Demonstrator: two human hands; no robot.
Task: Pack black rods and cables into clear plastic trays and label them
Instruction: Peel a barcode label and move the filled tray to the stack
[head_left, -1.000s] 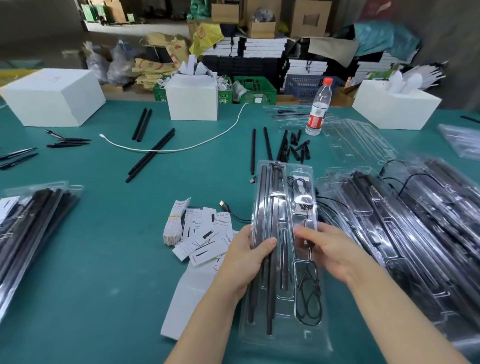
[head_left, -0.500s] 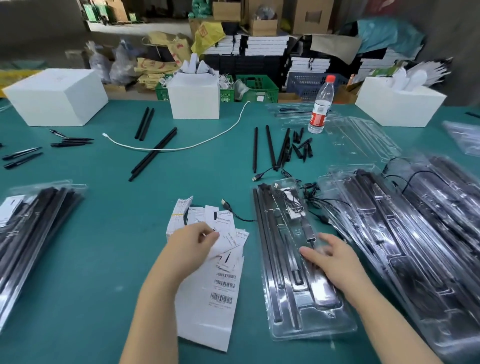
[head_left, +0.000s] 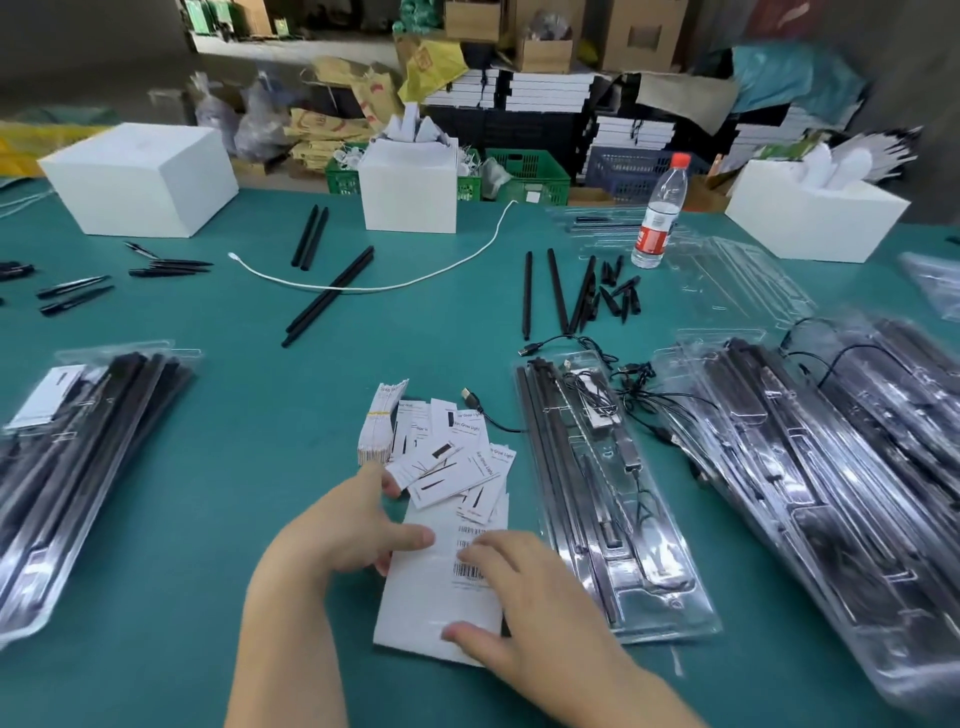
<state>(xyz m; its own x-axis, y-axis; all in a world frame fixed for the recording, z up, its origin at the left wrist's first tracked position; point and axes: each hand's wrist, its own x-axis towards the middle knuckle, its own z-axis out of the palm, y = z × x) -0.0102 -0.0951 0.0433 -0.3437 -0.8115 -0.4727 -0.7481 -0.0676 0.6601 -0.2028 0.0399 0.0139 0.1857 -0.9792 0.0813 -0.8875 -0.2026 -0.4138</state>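
Nearest the camera, on a white rectangular sheet of barcode labels (head_left: 441, 587): right hand (head_left: 524, 603), fingers spread and fairly straight, flat on its lower right part, gripping nothing; left hand (head_left: 348, 525) at the sheet's upper left edge, fingers loosely extended, thumb lying across the paper, fingertips touching a loose small white printed card (head_left: 423, 460), no clear pinch visible. Just beyond the sheet, a scatter of such cards beside a banded white stack of cards (head_left: 376, 431). Immediately right of the sheet, lying flat on the teal table (head_left: 249, 415), a long clear plastic tray (head_left: 608, 499) packed with black rods and a thin black cable. Further right of the sheet, a slanting pile of filled clear trays (head_left: 841, 483); far left of it, bagged bundles of black rods (head_left: 88, 462). Beyond the sheet, loose long black rods (head_left: 330, 297) crossed by a white cable (head_left: 395, 280), and more black rods and short black tips (head_left: 582, 291). Farther still, a clear plastic water bottle with red cap (head_left: 661, 210), a small white cardboard box (head_left: 408, 192), a larger white box (head_left: 140, 179) to its left.
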